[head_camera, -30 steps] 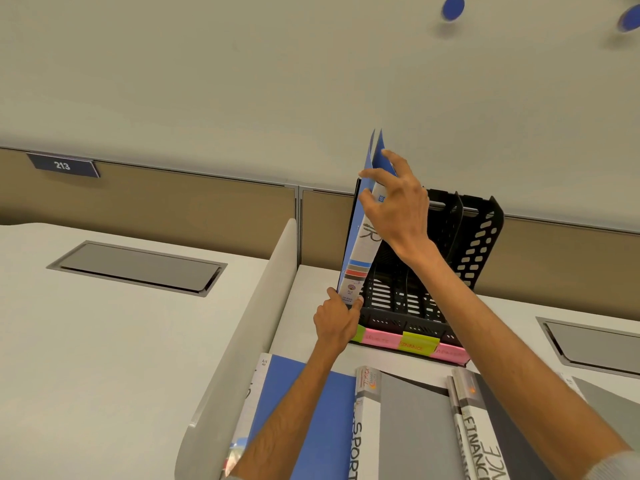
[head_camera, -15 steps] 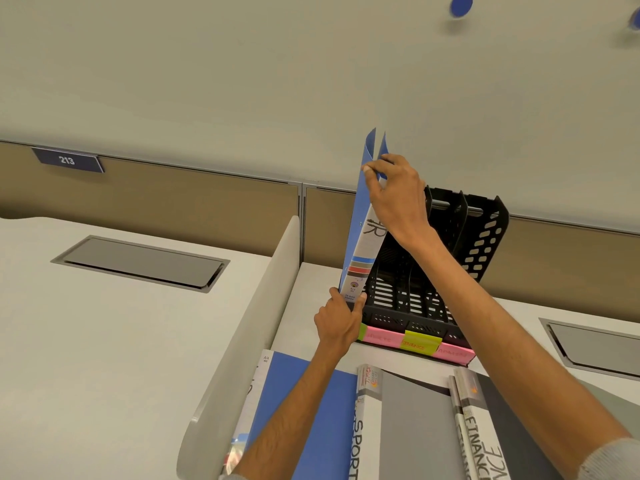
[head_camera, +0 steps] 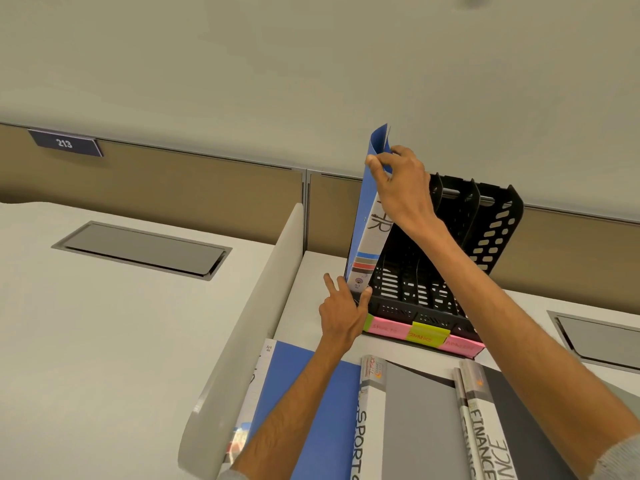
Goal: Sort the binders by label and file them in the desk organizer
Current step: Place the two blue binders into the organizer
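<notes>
A blue binder [head_camera: 371, 230] with a white spine marked "HR" stands upright in the leftmost slot of the black desk organizer [head_camera: 491, 237]. My right hand [head_camera: 401, 188] grips its top corner, fingers curled over the blue cover. My left hand [head_camera: 341, 311] holds the bottom of the spine between thumb and fingers, the index finger sticking out to the left. Pink and yellow sticky labels [head_camera: 427, 336] run along the organizer's front edge. On the desk in front lie a blue binder [head_camera: 311, 393], a grey "SPORTS" binder [head_camera: 412, 420] and a dark "FINANCE" binder [head_camera: 485, 431].
A grey curved divider panel [head_camera: 249, 327] stands left of the binders. Grey cable hatches [head_camera: 142, 251] are set into the left desk and another hatch [head_camera: 599, 337] at the far right. A tan partition with a "213" plate [head_camera: 65, 143] runs behind the desks.
The binder has sunk a little deeper into the leftmost slot and stands straighter. My right hand moved from spread fingers to a grip on the top corner. My left index finger now points outward.
</notes>
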